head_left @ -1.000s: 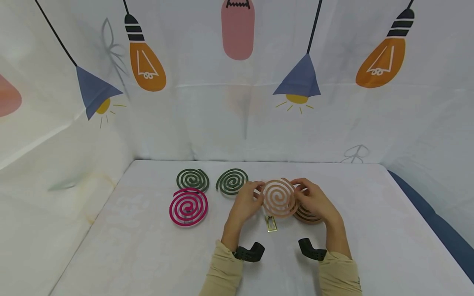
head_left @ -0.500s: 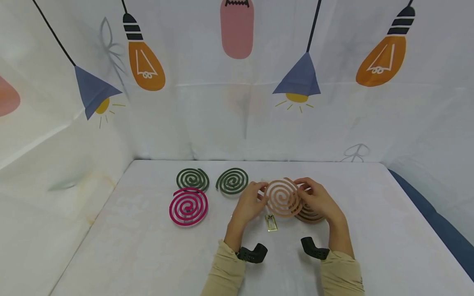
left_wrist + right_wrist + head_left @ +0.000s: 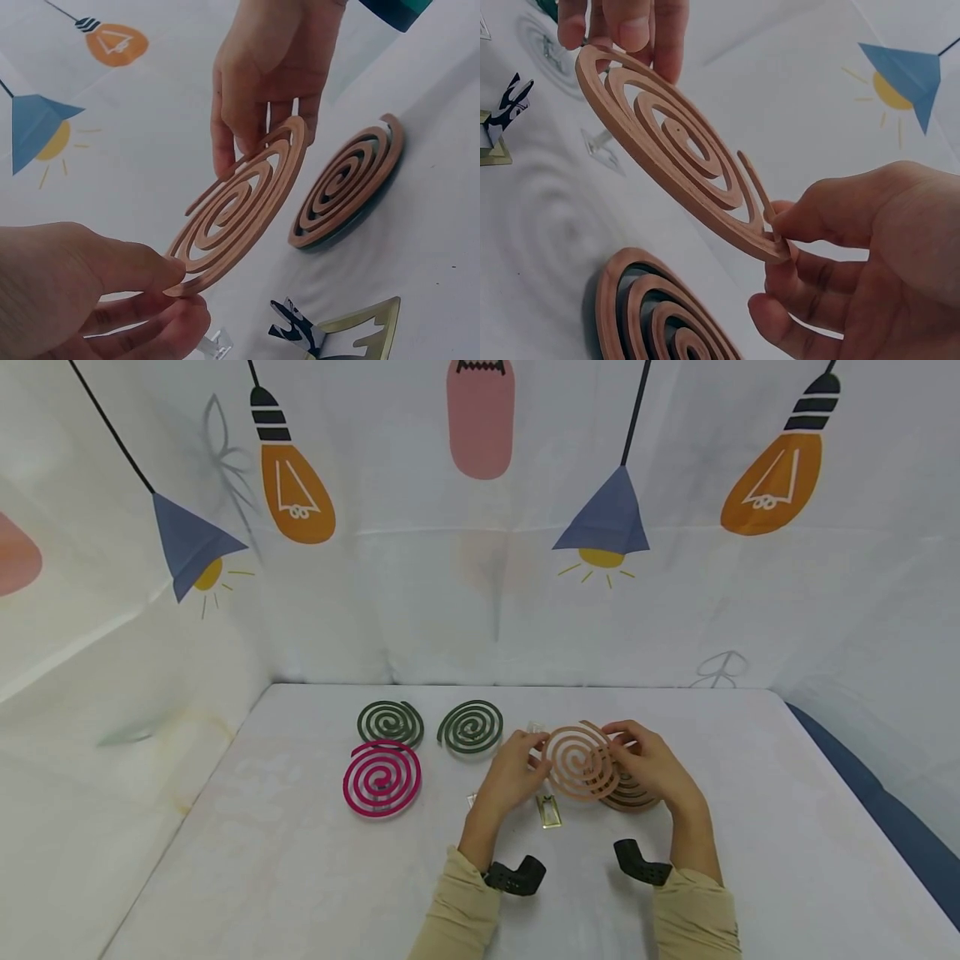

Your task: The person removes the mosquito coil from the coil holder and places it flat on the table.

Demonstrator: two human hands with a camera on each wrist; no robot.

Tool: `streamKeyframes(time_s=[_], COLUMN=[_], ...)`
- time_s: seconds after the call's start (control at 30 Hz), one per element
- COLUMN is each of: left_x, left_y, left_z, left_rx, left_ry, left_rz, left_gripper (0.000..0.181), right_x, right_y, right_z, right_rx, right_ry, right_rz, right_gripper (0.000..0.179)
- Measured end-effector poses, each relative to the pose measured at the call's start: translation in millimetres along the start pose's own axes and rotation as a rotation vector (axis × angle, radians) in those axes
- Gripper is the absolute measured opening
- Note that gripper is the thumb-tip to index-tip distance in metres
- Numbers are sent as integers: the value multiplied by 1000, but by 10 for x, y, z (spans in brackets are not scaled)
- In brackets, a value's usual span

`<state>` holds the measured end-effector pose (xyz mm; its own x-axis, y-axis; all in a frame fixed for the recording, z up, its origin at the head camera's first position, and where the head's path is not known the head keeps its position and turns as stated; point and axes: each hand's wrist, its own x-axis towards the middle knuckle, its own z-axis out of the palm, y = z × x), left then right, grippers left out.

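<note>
Light-brown coil point(image 3: 580, 763) is between my two hands, raised off the white table point(image 3: 300, 877) and touching only my fingers. My left hand point(image 3: 513, 772) pinches its left rim between thumb and fingers; my right hand point(image 3: 651, 764) pinches the opposite rim, near the loose outer end. As the coil is round, I find no long axis in it; its flat face is tilted, and the line across it goes from one hand to the other. Second brown coil point(image 3: 632, 797) lies on the table, lower than my right hand, which is the nearer one to it; in the head view the held coil covers part of it. Gold metal stand point(image 3: 550, 811) is nearer to my left hand, on my body's side of the held coil.
</note>
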<state>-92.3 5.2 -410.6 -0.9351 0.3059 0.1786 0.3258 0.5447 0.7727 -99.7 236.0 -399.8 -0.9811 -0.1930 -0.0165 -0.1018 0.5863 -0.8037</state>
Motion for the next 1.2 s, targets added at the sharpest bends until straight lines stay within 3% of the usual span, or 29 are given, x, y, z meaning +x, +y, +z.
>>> streamKeyframes(time_s=[0.8, 1.03, 1.2], left_x=[20, 12, 25], left_y=[25, -9, 16], left_z=[140, 210, 254], left_rx=[-12, 11, 23], left_ry=[-37, -24, -47], left_rz=[24, 109, 61], left_gripper=[42, 39, 39], right_x=[-40, -52, -56], right_y=[26, 64, 104], right_z=[-83, -102, -105], right_rx=[-65, -116, -134], right_ry=[66, 88, 101], right_rz=[20, 39, 49], right_gripper=[31, 31, 30])
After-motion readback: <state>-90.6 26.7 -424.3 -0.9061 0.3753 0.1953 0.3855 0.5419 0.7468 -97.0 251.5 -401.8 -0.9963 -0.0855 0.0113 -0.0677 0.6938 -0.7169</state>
